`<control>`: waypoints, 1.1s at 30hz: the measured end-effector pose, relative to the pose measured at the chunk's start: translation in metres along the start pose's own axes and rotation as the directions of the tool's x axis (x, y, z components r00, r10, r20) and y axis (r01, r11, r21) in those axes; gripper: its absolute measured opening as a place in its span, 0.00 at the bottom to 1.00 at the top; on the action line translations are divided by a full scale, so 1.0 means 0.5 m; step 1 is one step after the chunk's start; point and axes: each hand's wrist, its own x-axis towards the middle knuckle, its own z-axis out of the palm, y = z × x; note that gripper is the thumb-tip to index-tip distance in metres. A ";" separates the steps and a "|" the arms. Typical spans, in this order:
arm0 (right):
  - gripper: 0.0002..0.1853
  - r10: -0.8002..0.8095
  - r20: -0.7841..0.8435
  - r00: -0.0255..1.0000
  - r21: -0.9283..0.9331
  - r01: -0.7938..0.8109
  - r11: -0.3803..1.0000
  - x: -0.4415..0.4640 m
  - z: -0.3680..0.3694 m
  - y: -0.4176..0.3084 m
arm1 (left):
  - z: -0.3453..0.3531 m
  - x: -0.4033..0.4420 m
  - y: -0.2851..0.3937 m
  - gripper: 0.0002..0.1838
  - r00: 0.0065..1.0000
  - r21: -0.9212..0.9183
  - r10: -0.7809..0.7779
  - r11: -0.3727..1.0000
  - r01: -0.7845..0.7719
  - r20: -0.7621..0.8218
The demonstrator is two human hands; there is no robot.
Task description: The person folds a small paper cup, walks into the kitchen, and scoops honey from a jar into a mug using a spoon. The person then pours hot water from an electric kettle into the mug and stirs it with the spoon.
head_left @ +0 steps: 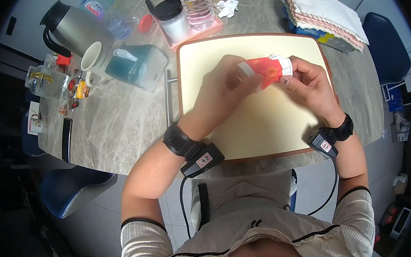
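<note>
A small red packet (265, 70) with white ends and faint gold print is held above the cream board (244, 130). My left hand (224, 86) grips its left side, with the thumb along the lower edge. At the packet's right end, my right hand (309, 82) pinches the crumpled white part between thumb and fingers. What the packet contains cannot be seen. Both wrists wear black straps with cabled boxes.
Left of the board stand a tissue box (138, 68), a white mug (95, 60), a steel jug (74, 30) and a glass jar (47, 83). A pink tray (210, 30) holds bottles behind. Folded towels (324, 13) lie at back right.
</note>
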 end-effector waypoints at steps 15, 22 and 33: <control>0.04 -0.051 -0.090 0.995 0.008 0.052 0.999 -0.008 0.001 -0.006 | 0.000 0.000 -0.003 0.16 0.999 -0.024 -0.014 1.000 0.015 0.047; 0.13 -0.026 -0.134 0.991 0.080 0.037 0.996 -0.002 0.006 -0.008 | 0.010 -0.006 0.010 0.26 0.998 0.165 0.060 0.984 -0.065 0.036; 0.29 -0.008 -0.102 0.995 -0.014 0.006 1.000 -0.004 0.024 -0.023 | 0.005 -0.006 0.003 0.28 0.997 0.174 0.006 0.984 -0.020 0.081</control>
